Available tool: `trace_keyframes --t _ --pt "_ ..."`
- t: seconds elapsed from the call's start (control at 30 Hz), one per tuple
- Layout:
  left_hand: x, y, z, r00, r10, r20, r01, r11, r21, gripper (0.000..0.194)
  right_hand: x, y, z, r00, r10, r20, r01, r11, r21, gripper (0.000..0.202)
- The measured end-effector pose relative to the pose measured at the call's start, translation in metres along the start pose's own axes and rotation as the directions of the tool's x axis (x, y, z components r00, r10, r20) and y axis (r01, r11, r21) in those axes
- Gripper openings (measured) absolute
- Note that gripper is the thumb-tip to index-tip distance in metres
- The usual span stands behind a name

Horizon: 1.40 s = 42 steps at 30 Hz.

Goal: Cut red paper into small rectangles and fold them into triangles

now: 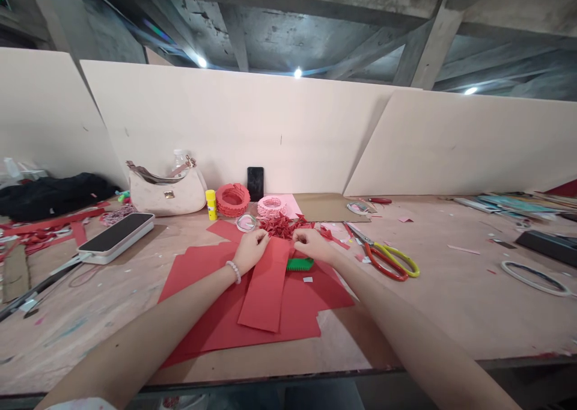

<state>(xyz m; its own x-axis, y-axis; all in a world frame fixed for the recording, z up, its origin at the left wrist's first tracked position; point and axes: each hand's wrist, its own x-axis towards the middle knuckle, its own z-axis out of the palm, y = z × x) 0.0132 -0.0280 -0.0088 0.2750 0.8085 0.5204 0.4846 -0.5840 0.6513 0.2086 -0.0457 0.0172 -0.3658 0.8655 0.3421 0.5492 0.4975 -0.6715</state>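
Paper strip (pixel 265 284) lies lengthwise over red sheets (pixel 207 302), its far left corner pinched by the left hand (pixel 250 250), seemingly to steady it. The right hand (pixel 312 245) curls by the far right edge, its grip unclear; scissors (pixel 386 261) rest right, apparently for easy reach.

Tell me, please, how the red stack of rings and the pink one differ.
The red ring stack is deep red, while the pink ring stack is pale. The red ring stack looks larger and taller; the pink ring stack is smaller and lower. The red ring stack stands beside the glue stick, the pink ring stack behind red scraps. Both have open centres.
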Motion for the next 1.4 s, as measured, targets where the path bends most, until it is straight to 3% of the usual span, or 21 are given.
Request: trace_keyframes --t 0.13,0.37,0.67,1.1,1.4 --pt "0.003 -0.004 -0.004 0.999 -0.041 -0.022 0.041 0.999 -0.014 0.026 0.001 0.0 -0.003 0.999 -0.015 -0.042 0.015 1.0 -0.003 0.008" --pt "-0.004 0.009 0.002 0.993 0.041 0.111 -0.033 0.997 -0.067 0.026 0.0 -0.013 0.013 0.996 -0.092 0.013 0.091 0.995 0.028 0.013" --pt "-0.005 0.01 0.001 0.988 0.075 0.133 -0.068 0.996 -0.06 0.026 -0.001 -0.013 0.019 0.995 -0.097 0.039 0.095 0.994 0.05 0.012" --pt "-0.004 0.012 0.003 0.999 0.024 0.045 -0.021 0.998 -0.062 0.026 -0.002 -0.01 0.004 0.998 -0.038 0.06 0.038 0.999 -0.001 0.009" --pt "0.002 -0.005 -0.003 0.99 -0.111 -0.088 0.1 0.988 -0.12 0.026 0.0 0.004 -0.01 0.999 -0.051 -0.02 0.051 0.998 0.021 0.011"
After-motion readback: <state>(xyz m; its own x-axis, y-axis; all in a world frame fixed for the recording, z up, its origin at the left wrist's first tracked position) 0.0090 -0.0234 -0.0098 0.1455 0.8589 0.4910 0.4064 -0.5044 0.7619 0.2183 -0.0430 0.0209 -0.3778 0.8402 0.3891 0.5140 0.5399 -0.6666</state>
